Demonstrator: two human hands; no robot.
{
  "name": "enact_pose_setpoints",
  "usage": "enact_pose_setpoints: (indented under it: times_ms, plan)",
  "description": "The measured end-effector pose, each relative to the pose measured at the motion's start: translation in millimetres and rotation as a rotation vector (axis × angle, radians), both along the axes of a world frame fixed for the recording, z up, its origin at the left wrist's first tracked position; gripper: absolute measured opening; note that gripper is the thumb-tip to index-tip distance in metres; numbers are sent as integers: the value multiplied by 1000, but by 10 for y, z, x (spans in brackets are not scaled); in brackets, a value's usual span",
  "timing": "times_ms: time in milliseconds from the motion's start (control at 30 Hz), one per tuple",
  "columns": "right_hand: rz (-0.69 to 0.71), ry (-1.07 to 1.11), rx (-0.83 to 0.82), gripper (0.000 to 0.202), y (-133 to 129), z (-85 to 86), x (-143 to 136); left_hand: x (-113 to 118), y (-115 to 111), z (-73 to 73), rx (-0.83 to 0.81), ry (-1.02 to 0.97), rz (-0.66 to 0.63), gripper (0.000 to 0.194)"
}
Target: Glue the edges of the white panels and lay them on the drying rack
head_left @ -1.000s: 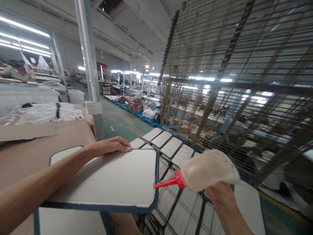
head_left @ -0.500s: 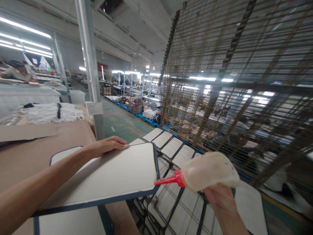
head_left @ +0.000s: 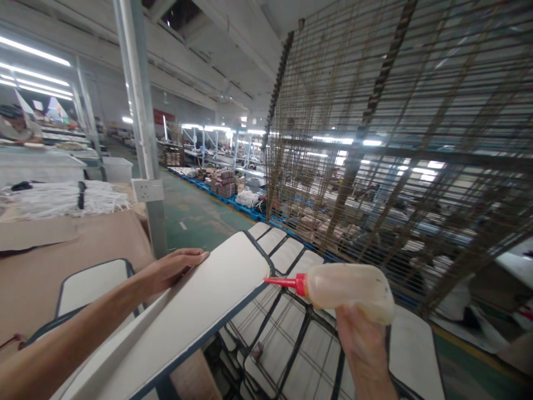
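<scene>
A long white panel with a dark blue rim (head_left: 195,300) is tilted in front of me. Pinched on its far left edge is my left hand (head_left: 172,269). My right hand (head_left: 362,333) grips a cloudy squeeze bottle (head_left: 350,286) from below, its fingers partly hidden behind it. The bottle lies sideways, and its red nozzle (head_left: 285,282) points left, with the tip at the panel's right corner. More white panels with dark rims (head_left: 291,333) lie in rows on a wire rack below. Another such panel (head_left: 94,286) rests at left.
A brown-covered table (head_left: 104,233) at left holds a bundle of white strips (head_left: 100,197). A metal post with a socket box (head_left: 147,190) stands beyond it. A raised wire grid (head_left: 375,111) fills the upper right. Part of a person (head_left: 19,128) shows at far left.
The held panel has turned, its right end now narrower in view and pointing further away. The bottle has shifted slightly left and up, its nozzle tip still at the panel's corner. The view has shifted right.
</scene>
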State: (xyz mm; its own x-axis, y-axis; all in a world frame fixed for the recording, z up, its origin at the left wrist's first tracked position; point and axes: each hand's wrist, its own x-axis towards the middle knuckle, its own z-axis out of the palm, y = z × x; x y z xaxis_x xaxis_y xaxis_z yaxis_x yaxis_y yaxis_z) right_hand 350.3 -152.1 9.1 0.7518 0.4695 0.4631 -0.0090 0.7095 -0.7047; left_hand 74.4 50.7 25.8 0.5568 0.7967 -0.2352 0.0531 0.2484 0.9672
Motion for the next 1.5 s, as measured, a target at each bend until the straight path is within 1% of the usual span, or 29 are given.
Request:
enact_pose_setpoints:
  times_ms: [167, 233, 333, 433, 667, 833, 967, 1267, 1500]
  plan:
    - [-29, -45, 46, 52, 126, 63, 84, 33, -55, -176, -51, -82, -23, 39]
    - [-46, -37, 62, 51, 193, 80, 134, 39, -69, -224, -65, -119, -38, 39]
    - [-48, -15, 81, 49, 284, 79, 207, 42, -94, -250, -74, -162, -36, 39]
    - [-32, -17, 64, 51, 345, 55, 243, 36, -115, -260, -72, -163, -10, 40]
    - [4, 28, 0, 67, 394, 23, 179, 41, -114, -321, -61, -178, 24, 44]
    - [58, -3, -31, 64, 380, -10, 113, 65, -101, -312, -93, -184, 42, 48]
    - [79, -16, -47, 63, 364, -16, 61, 91, -86, -274, -108, -194, 53, 50]
    - [154, -31, -77, 59, 323, 9, -45, 194, -25, -143, -74, -225, 73, 38]
    - [144, 24, -115, 62, 265, -22, -68, 301, 84, -93, -72, -258, 73, 28]
